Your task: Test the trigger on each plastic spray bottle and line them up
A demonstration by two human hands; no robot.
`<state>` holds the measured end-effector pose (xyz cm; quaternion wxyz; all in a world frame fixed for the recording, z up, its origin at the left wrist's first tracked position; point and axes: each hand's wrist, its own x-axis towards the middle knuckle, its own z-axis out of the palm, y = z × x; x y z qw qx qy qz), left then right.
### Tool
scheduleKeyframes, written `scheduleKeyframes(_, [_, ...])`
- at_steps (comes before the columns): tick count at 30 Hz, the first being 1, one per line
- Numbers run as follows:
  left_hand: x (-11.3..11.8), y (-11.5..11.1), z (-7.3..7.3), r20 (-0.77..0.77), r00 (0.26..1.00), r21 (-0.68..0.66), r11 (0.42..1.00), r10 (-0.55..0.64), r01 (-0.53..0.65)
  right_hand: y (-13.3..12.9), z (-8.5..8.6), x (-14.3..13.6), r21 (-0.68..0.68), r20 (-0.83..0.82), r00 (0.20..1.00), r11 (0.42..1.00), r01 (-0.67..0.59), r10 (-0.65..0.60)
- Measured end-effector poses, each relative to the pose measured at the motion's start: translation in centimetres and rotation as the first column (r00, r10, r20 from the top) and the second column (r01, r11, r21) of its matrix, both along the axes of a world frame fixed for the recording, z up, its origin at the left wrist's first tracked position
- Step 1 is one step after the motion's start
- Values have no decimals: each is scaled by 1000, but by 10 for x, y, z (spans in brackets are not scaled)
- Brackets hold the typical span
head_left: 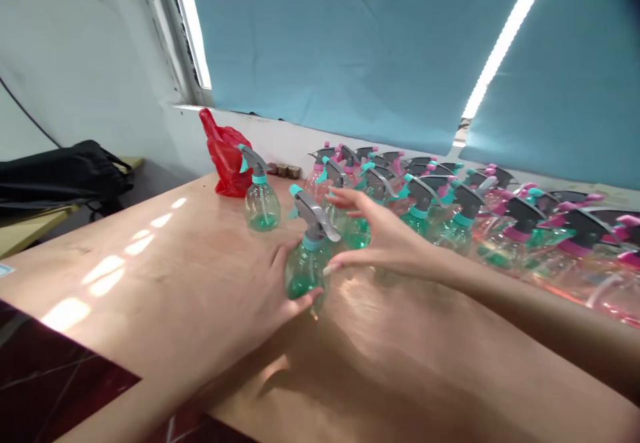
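A clear spray bottle (303,271) with a green base and a grey and teal trigger head stands upright on the wooden table. My left hand (273,300) is wrapped round its lower body, thumb in front. Just right of it, my right hand (383,233) is open, with thumb and fingers spread apart and nothing between them. Its thumb tip comes close to the bottle's side; whether it touches, I cannot tell. A second spray bottle (263,203) of the same teal kind stands alone behind and to the left.
Several teal and pink spray bottles (460,226) crowd the table's right and back, behind my right arm. A red plastic bag (227,156) stands at the back left beside small brown blocks (283,170). A black bag (70,173) lies at far left. The table's edge (75,333) runs along the lower left.
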<state>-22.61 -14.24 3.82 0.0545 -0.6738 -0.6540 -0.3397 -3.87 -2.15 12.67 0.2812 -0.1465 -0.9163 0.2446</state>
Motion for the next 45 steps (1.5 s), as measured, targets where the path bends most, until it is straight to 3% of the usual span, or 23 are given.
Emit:
scheduleKeyframes(1, [-10, 5, 2, -123, 991, 17, 999, 53, -52, 5, 4, -1, 63, -28, 998, 997, 49, -47])
scheduleKeyframes(6, [-39, 31, 31, -295, 945, -22, 988, 142, -155, 31, 19, -12, 330, -107, 962, 904, 272, -250])
scheduleKeyframes(10, [-44, 55, 52, -430, 872, -66, 955, 235, -289, 53, 20, -30, 374, -97, 925, 848, 375, -367])
scheduleKeyframes(12, [-44, 65, 57, -460, 850, -82, 941, 256, -327, 63, 17, -40, 345, -69, 916, 852, 393, -394])
scheduleKeyframes(16, [-46, 79, 61, -471, 843, -144, 921, 258, -363, 79, 12, -53, 249, -17, 919, 889, 385, -394])
scheduleKeyframes(24, [-44, 95, 71, -406, 877, -316, 861, 256, -398, 85, 15, -56, 233, 70, 901, 885, 403, -429])
scheduleKeyframes(34, [-51, 116, 73, -398, 878, -350, 841, 265, -412, 91, 11, -54, 266, 66, 911, 887, 377, -407])
scheduleKeyframes(38, [-46, 113, 72, -393, 875, -356, 831, 283, -429, 93, 12, -53, 276, 66, 919, 892, 358, -389])
scheduleKeyframes(45, [-34, 89, 74, -356, 880, -326, 841, 313, -431, 85, 16, -51, 261, 87, 930, 909, 324, -356])
